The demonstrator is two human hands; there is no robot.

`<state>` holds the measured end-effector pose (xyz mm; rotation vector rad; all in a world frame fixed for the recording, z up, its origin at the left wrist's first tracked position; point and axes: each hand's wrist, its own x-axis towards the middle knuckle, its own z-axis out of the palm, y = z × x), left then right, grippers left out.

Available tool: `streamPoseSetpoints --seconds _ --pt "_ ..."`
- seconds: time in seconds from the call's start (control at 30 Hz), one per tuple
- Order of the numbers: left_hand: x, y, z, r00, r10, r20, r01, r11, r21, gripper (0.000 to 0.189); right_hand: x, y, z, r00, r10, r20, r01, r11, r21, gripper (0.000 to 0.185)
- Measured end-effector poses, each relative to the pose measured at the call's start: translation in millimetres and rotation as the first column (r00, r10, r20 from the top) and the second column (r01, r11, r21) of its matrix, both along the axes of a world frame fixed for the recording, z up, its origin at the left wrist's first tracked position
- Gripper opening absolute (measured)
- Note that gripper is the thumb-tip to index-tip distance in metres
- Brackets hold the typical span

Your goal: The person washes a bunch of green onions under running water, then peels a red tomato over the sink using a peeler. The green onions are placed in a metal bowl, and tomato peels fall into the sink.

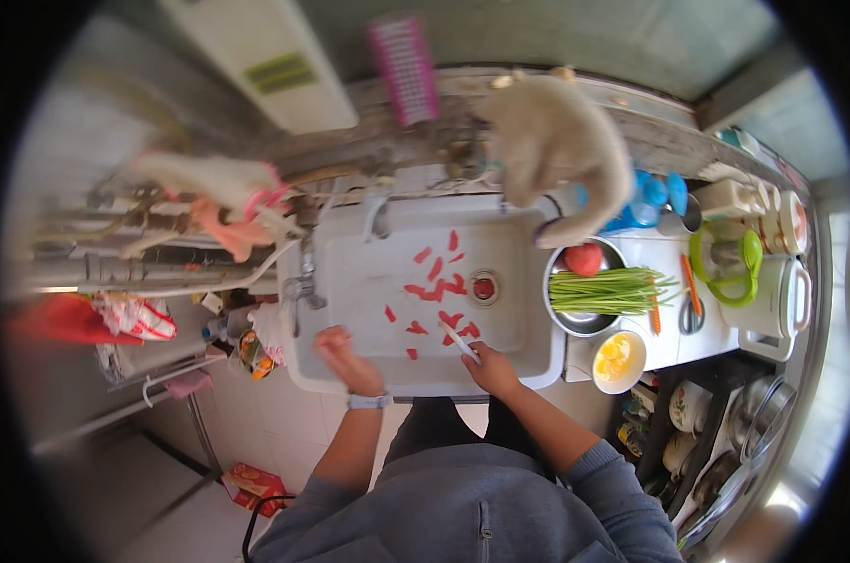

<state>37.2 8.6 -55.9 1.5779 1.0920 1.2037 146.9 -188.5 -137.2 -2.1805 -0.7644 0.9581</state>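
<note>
My right hand (pixel 492 367) is closed on a small tool with a white handle, perhaps a peeler or knife (pixel 457 339), its tip over red peelings. My left hand (pixel 347 357) is over the near left part of the white sink (pixel 354 281), blurred, with nothing seen in it. Red peelings (pixel 435 290) are scattered on the sink floor, and some lie in the drain (pixel 484 287). To the right a steel bowl (pixel 569 325) holds a red tomato (pixel 584 260) and a bundle of thin green stalks (pixel 604 291).
A cat (pixel 572 134) stands at the sink's far right corner by the steel bowl. A white bowl of cut yellow-orange pieces (pixel 616 357), scissors (pixel 692 317) and a white pitcher (pixel 763 299) are on the right counter. The faucet (pixel 304 288) juts in at the left rim.
</note>
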Motion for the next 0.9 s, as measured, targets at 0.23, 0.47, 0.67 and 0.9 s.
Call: streamPoseSetpoints --seconds 0.23,0.47,0.67,0.9 --pt "-9 102 49 0.979 0.173 0.104 -0.168 0.984 -0.059 0.034 -44 112 -17 0.273 -0.265 -0.925 0.343 0.925 -0.164 0.034" --pt "43 72 59 0.996 0.032 0.082 -0.038 0.997 0.068 0.048 -81 180 1 0.104 -0.134 -0.986 0.584 0.810 -0.048 0.025" --pt "-30 92 -25 0.977 0.088 0.196 0.053 0.785 -0.617 0.046 -74 196 34 0.344 -0.331 -0.879 0.421 0.891 -0.171 0.030" --pt "-33 110 -116 0.892 -0.317 0.322 0.422 0.336 -0.842 0.027 -89 202 29 0.783 -0.285 -0.552 0.294 0.953 -0.076 0.034"
